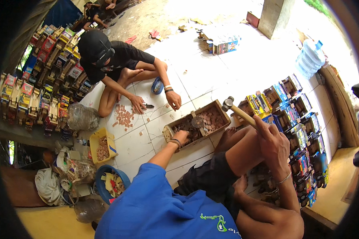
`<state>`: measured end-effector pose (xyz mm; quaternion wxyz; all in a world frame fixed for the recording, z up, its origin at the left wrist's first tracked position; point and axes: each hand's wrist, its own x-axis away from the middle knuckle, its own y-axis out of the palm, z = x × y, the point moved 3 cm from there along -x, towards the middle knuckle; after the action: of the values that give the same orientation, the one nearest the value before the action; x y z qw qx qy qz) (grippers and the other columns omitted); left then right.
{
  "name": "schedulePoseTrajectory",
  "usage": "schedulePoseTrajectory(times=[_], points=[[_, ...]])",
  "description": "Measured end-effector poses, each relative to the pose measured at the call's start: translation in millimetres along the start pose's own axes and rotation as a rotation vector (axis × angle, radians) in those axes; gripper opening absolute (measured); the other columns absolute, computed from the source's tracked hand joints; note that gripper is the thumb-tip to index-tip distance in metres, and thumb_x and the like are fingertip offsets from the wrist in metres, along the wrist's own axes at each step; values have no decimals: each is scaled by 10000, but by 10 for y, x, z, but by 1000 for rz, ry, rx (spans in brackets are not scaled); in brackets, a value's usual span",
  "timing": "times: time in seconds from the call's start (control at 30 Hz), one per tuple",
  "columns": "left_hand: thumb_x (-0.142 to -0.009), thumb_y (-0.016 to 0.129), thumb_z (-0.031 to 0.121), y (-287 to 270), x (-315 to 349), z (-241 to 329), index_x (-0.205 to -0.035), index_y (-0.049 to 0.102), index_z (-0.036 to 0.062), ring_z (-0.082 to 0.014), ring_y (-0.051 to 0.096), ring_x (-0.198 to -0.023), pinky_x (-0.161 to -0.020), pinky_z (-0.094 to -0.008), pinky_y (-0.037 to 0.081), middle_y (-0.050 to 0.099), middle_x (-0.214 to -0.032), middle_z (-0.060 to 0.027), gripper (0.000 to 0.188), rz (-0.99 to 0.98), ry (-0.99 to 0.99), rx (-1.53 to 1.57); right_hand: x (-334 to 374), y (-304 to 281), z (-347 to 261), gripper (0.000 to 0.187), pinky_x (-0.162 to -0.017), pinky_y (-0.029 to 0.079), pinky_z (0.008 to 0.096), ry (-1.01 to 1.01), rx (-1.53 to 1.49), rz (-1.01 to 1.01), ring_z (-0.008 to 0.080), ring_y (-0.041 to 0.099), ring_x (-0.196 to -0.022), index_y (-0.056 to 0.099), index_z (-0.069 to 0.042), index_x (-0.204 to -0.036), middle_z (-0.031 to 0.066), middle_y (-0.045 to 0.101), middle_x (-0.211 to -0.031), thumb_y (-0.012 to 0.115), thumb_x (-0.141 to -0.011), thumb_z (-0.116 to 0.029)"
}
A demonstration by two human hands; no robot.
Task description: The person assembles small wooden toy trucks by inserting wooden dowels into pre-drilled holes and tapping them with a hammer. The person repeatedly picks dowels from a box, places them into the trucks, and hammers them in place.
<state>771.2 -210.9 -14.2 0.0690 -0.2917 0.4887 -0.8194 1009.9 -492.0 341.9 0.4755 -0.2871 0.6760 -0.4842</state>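
My right hand (274, 149) is wrapped round the wooden handle of a hammer (243, 114), raised above my bent knee with its metal head pointing left. My left hand (182, 138) reaches into the near left part of a long wooden box (205, 138); its fingertips are hidden among the contents. Small reddish-brown pieces (212, 120) fill the box's right part. A dark round block (197, 121) sits near the middle, against a wooden crosspiece.
Across from me sits a person (119, 59) beside a pile of small brown pieces (124, 116). A yellow tub (112, 148) and a blue basin (125, 178) stand at left. Colourful toy trucks (293, 115) line my right; more (48, 55) are stacked far left. A water jug (310, 57) stands back right.
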Motion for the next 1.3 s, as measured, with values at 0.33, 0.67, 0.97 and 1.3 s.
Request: schedulePoseTrajectory(times=[0.33, 0.67, 0.97, 1.3], points=[[-824, 645, 92, 835, -730, -115, -1041, 740, 16, -380, 683, -1051, -918, -448, 560, 696, -1123, -248, 249, 3, -78, -119, 94, -104, 5, 478, -585, 509, 371, 64, 40, 9, 237, 612, -639, 604, -253, -1368, 43, 598, -824, 680, -916, -115], [-824, 541, 82, 393, -426, -117, -930, 726, -26, -414, 687, -977, -856, -475, 565, 701, -1021, -264, 239, 16, -9, -85, 170, -123, 68, 503, -563, 493, 379, 149, 22, -19, 230, 599, -635, 595, -274, -1385, 50, 554, -786, 694, -914, -128], [-788, 697, 193, -12, -209, -108, -1019, 645, -44, -437, 676, -946, -822, -507, 557, 683, -918, -295, 335, -13, 38, 8, 123, -96, 80, 538, -607, 511, 383, 148, -48, -19, 244, 623, -682, 602, -272, -1378, 54, 587, -832, 713, -878, -108], [-901, 722, 370, -276, 49, -220, -1122, 709, 0, -160, 706, -835, -716, -305, 561, 745, -933, -124, 431, 20, -111, 646, 55, -30, 71, 483, -638, 496, 397, 119, -36, -37, 259, 624, -701, 611, -242, -1379, 76, 600, -826, 685, -913, -141]])
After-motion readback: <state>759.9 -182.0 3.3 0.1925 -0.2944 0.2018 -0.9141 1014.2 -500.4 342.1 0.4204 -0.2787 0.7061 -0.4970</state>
